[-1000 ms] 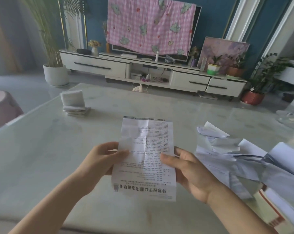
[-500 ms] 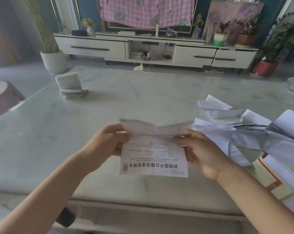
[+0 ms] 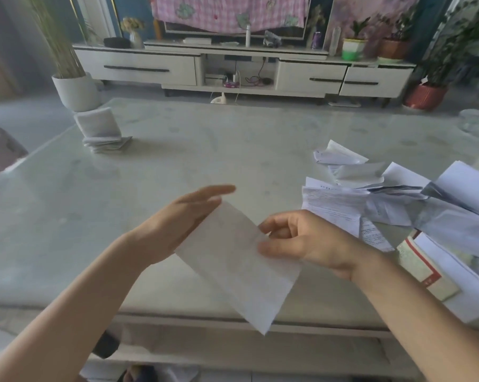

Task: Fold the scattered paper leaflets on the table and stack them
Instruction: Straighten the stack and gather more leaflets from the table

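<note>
1. Nearest to you is the folded leaflet. You hold it in the air over the near edge of the table. Its long axis lies slantwise: one end points toward you and to the right, the other away from you and to the left.
2. At the right long edge of the leaflet is your right hand. The thumb and the curled fingers pinch the paper about at its middle.
3. At the left long edge of the leaflet is your left hand. Its fingers are straight and pressed together, and the flat hand lies along that edge and touches it. It grips nothing.
4. I judge that the leaflet is folded but the step is not finished. The next fold should probably go across the long axis, so the right pinch must stay firm while the flat left hand guides the paper.
5. Beyond the leaflet to the right lies the loose pile of open leaflets, close to your right hand, partly over a red-edged booklet.
6. Far beyond the leaflet to the left stands the stack of folded leaflets, well apart. Your left hand is on the nearer side for placing there.
</note>
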{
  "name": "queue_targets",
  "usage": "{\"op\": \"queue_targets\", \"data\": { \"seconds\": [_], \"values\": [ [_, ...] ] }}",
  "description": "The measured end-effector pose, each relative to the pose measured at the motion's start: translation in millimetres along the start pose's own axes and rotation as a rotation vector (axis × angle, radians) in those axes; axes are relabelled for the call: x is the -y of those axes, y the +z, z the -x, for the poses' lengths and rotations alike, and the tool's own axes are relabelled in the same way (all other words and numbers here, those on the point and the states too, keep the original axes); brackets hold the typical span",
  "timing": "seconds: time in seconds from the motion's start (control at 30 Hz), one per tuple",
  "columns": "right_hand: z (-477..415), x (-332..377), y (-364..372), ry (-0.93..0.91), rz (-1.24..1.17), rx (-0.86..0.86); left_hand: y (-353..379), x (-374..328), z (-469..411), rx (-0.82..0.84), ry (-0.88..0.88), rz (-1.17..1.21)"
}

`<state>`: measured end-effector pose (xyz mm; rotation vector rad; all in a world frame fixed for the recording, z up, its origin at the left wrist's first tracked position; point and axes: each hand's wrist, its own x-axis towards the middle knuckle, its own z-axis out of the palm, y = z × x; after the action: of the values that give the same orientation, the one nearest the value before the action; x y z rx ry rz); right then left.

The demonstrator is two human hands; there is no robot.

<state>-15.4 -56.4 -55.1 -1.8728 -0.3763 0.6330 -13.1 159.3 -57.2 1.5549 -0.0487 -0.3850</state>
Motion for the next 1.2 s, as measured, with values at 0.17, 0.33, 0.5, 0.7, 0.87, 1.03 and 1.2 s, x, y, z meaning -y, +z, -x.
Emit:
{"op": "queue_targets", "data": {
  "seconds": [0.17, 0.33, 0.5, 0.7, 0.87, 1.03, 1.2],
  "values": [
    [-7, -7, -4, -0.024, -0.273, -0.376, 3, 1, -12, 0.03, -0.056, 0.41],
    [-11, -10, 2, 0.021, -0.351, -0.467, 22, 11, -17, -0.023, 0.067, 0.228],
    [-7, -7, -4, 0.02, -0.402, -0.351, 25, 18, -19, -0.158, 0.162, 0.055],
    [-5, -4, -9, -0.027, -0.423, -0.306, 27, 5, -20, -0.122, 0.16, 0.093],
    [-7, -8, -8, -0.179, -0.258, -0.48, 33, -6, -23, -0.107, 0.009, 0.467],
    [-3, -7, -9, -0.325, -0.079, -0.637, 37, 2, -30, 0.085, 0.013, 0.133],
    [-1, -4, -11, -0.272, -0.287, -0.602, 40, 3, -35, -0.076, 0.108, 0.076]
  ]
}}
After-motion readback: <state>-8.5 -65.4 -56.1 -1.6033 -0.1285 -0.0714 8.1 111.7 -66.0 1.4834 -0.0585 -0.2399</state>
